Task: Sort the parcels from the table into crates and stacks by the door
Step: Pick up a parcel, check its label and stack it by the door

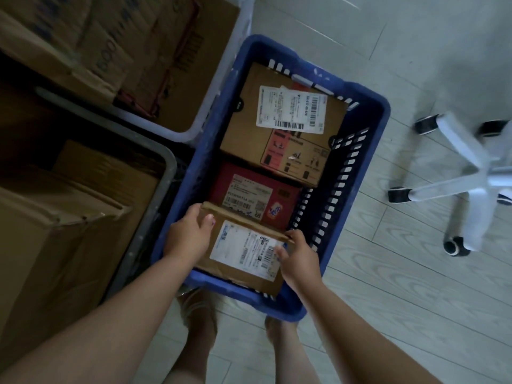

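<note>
Closest in, two bare forearms reaching down, then the left hand (185, 234) and the right hand (297, 256), both clamped on the small brown parcel (238, 259). Gripping the left end with fingers curled round the edge and thumb flat on top; pinching the far right corner on the other side. Hanging at the near end of the blue crate (383, 112), over the near rim and partly covering the red parcel (249, 195); touching it or not, hard to say. Beyond that, the large brown parcel (282, 120) filling the far end. Looks like the lowering step, not yet set down. Probably light: flat, thin cardboard, carried easily by its edges. Stiff enough for a two-ended hold, but creased along the far edge, so likely to buckle under a squeeze. Glossy label in the middle, likely slick; better to hold bare cardboard at the corners. Off left, a grey crate (163, 189) and a white crate (205, 106) packed with cartons; off right, a chair base (465, 162).
</note>
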A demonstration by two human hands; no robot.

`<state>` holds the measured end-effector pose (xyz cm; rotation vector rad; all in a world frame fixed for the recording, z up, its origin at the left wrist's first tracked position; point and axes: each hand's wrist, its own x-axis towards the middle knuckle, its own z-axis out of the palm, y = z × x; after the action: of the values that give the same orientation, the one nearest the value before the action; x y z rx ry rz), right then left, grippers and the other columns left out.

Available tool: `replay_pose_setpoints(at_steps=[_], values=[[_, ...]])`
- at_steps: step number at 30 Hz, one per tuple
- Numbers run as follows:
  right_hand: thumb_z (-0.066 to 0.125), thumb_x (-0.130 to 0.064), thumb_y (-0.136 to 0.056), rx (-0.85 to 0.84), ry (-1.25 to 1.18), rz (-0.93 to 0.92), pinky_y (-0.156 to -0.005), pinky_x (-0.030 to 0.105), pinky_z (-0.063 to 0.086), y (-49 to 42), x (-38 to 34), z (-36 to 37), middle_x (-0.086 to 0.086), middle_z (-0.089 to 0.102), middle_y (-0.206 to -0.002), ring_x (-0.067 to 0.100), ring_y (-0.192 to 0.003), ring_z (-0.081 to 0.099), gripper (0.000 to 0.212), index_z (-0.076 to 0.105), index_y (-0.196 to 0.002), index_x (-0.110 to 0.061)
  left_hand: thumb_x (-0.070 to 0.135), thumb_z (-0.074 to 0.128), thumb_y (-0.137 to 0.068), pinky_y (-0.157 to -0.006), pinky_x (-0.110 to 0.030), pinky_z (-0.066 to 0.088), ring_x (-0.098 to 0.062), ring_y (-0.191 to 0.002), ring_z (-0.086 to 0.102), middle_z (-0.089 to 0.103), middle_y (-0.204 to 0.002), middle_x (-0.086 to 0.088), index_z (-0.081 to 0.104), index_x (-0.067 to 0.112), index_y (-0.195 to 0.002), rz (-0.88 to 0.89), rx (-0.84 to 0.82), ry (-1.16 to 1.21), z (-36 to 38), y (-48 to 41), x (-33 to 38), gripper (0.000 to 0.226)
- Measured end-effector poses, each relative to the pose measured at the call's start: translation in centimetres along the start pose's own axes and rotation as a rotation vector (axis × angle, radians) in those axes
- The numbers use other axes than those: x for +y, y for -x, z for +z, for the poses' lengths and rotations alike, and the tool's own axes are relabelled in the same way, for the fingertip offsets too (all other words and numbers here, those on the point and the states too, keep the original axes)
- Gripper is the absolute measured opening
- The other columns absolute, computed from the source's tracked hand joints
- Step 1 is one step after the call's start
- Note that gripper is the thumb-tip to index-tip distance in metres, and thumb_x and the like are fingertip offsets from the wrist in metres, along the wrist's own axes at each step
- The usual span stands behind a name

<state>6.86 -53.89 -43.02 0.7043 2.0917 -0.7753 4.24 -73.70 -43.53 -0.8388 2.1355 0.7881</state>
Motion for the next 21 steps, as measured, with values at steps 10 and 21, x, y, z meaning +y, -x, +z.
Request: replay_pose_setpoints(at_steps=[10, 21], values=[[0.052, -0.024, -0.095, 0.143, -0.021, -0.019, -0.055, 0.032, 0.044, -1.5, -0.5, -0.7, -0.008, 0.049, -0.071, 0.022, -0.072, 0.059, 0.025, 0.047, -0.119, -0.019, 0.027, 0.043, -0.098, -0.082, -0.038, 0.051, -0.03, -0.099, 0.059, 0.064, -0.115, -0.01, 0.053, 0.027, -0.129, 0.099, 0.069, 0.119, -0.2, -1.1, 1.8, 0.032], [0.052, -0.031, -0.091, -0.135, 0.003, 0.1, -0.05, 0.027, 0.037, -2.3, -1.8, -1.7, 0.0, 0.053, -0.088, 0.014, -0.071, 0.052, 0.032, 0.043, -0.117, -0.016, 0.053, 0.036, -0.094, -0.074, -0.036, 0.039, -0.038, -0.108, 0.052, 0.053, -0.125, -0.018, 0.041, 0.007, -0.127, -0.028, 0.038, -0.111, 0.9, -0.3, 1.3, 0.057]])
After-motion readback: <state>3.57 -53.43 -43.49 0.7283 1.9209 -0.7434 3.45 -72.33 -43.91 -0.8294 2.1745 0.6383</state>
